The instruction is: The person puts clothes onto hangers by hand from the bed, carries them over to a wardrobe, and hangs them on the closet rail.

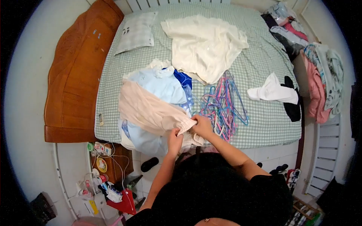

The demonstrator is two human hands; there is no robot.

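Both my hands grip the gathered, elastic-looking edge of a beige garment point(145, 105), which spreads over a clothes pile at the bed's near left. My left hand point(174, 140) pinches this edge from the near side. Just to its right, my right hand point(202, 126) has its fingers closed on the same edge. Under and around the garment lie light blue clothes point(160, 83) and a dark blue piece point(182, 78). A heap of blue, pink and purple hangers point(225, 105) lies right of my right hand.
A cream shirt-like garment point(205, 45) is spread on the checked bed point(260, 128). White clothing point(272, 90) overlaps a black piece point(292, 107) at the right. A pillow point(136, 33) sits by the wooden headboard point(79, 75). A cluttered bedside cabinet point(120, 162) stands near left.
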